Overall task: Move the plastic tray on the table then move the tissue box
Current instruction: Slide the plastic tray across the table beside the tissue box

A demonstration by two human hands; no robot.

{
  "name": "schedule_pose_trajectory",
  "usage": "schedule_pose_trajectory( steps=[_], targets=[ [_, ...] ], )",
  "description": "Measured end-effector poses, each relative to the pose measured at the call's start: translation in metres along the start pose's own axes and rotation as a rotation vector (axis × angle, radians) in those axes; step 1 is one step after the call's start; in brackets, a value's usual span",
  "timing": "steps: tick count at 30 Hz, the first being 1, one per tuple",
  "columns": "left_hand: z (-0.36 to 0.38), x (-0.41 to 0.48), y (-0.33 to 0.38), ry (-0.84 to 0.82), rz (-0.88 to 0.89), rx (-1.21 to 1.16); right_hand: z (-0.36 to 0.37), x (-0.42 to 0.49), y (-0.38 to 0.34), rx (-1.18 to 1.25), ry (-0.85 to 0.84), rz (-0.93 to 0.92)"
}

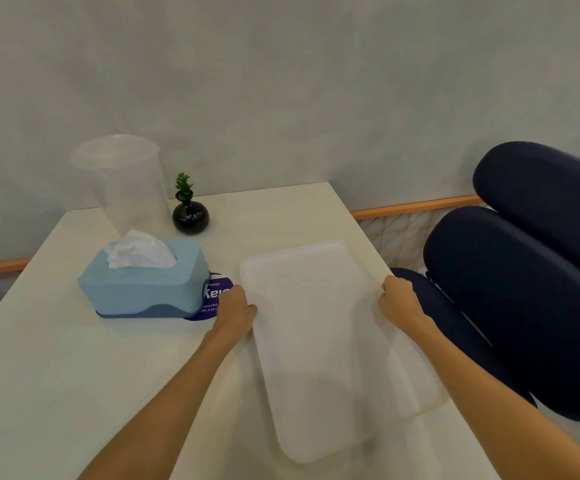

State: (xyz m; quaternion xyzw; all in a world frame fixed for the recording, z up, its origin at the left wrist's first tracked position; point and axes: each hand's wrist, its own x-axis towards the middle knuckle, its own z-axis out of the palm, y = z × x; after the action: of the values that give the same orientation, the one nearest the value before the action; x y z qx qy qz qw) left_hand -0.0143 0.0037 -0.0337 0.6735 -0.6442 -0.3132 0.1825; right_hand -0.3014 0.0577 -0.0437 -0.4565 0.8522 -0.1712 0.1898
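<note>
Right of the tissue box (pixel 143 282), the tray (pixel 333 341) lies on the counter (pixel 56 358), each hand's grip (left (pixel 235 308), right (pixel 397 299)) clasping a long edge; lift level, clear of the box.

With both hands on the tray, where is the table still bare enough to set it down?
Bare patches: the near-left table, in front of the tissue box and left of the left hand; and the far right corner, between the vase and the tray. Crowded: the far left, where cup, vase, box and purple sticker cluster. The right hand is at the table's right edge.
</note>
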Motion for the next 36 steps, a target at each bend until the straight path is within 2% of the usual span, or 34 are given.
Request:
schedule_pose_trajectory(
  steps=[9, 20, 23, 26, 29, 32, 36],
  targets=[
    [0.016, 0.015, 0.033, -0.039, 0.055, 0.151, -0.018, 0.012, 0.012, -0.043, 0.013, 0.057],
    [0.01, 0.041, 0.06, -0.081, 0.128, 0.064, -0.045, 0.024, 0.004, -0.197, 0.098, 0.015],
    [0.008, 0.044, 0.061, -0.139, 0.124, -0.025, -0.049, 0.026, 0.002, -0.25, 0.076, 0.045],
    [0.003, 0.037, 0.068, -0.232, 0.118, 0.025, -0.052, 0.022, -0.002, -0.358, 0.101, 0.048],
    [-0.01, 0.025, 0.078, -0.3, 0.194, 0.119, -0.054, 0.019, -0.015, -0.384, 0.162, -0.039],
    [-0.036, 0.01, 0.091, -0.323, 0.364, 0.066, -0.057, 0.016, -0.04, -0.297, 0.195, -0.176],
    [-0.071, 0.0, 0.1, -0.146, 0.497, -0.144, -0.056, 0.011, -0.077, -0.155, 0.111, -0.381]
  ],
)
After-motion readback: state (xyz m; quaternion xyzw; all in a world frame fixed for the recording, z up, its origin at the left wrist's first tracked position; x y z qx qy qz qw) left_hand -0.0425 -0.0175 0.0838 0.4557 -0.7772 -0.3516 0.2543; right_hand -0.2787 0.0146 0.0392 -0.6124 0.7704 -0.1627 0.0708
